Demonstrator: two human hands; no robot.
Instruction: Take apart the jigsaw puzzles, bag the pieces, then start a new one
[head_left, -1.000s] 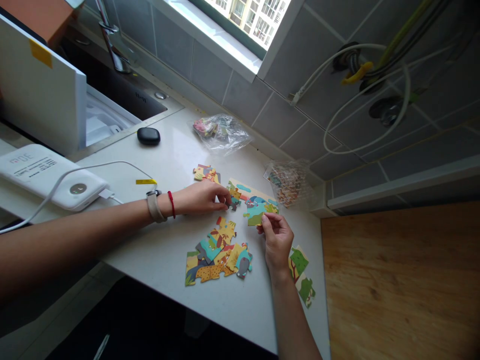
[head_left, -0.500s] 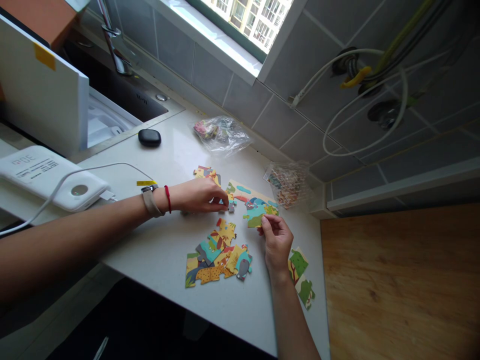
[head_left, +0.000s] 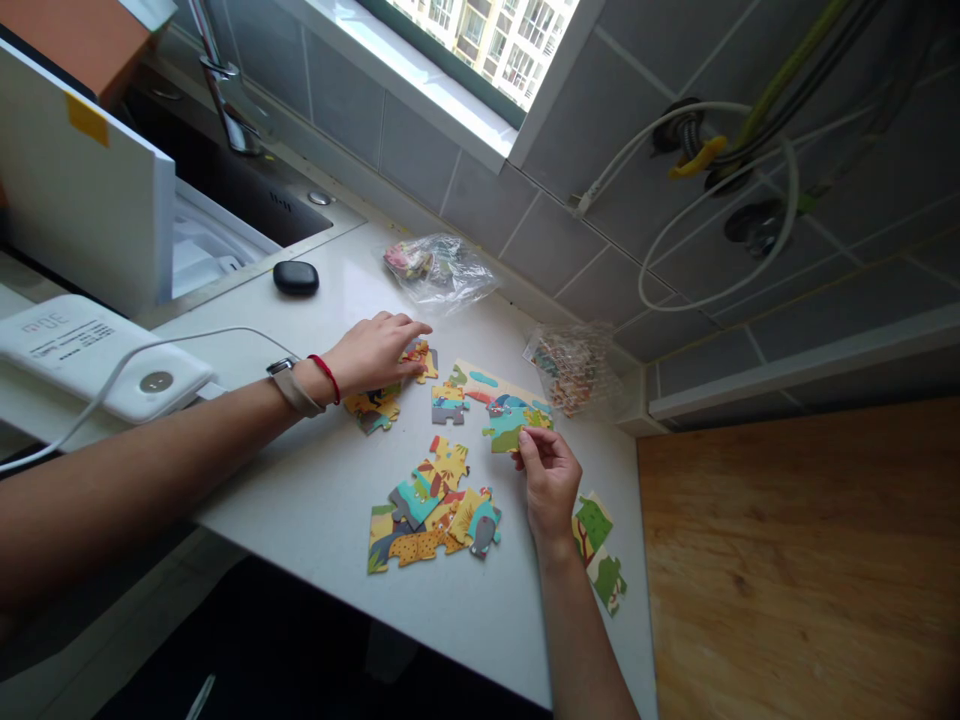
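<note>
My right hand (head_left: 553,480) pinches the lower right edge of a green and blue jigsaw puzzle piece (head_left: 504,440), which overlaps a joined strip of puzzle (head_left: 480,379). To the left, my left hand (head_left: 376,352) reaches over a group of loose yellow and orange pieces (head_left: 377,408), its fingers stretched out and the thumb apart from them. Part of that group is hidden under the hand. Between the hands lies a single yellow and grey piece (head_left: 448,404) close to the strip. Nearer to me is a heap of overlapping animal pieces (head_left: 426,530).
Green tree pieces (head_left: 596,525) lie right of my right forearm. Two clear plastic bags of pieces, one near the wall (head_left: 442,272) and one in the corner (head_left: 574,365), sit at the back. A black case (head_left: 295,278), a white power bank (head_left: 105,355) and a sink (head_left: 247,190) are left.
My left hand has moved up and left from the yellow and grey piece, which now lies by the strip, and its fingers have spread. The right hand keeps its pinch.
</note>
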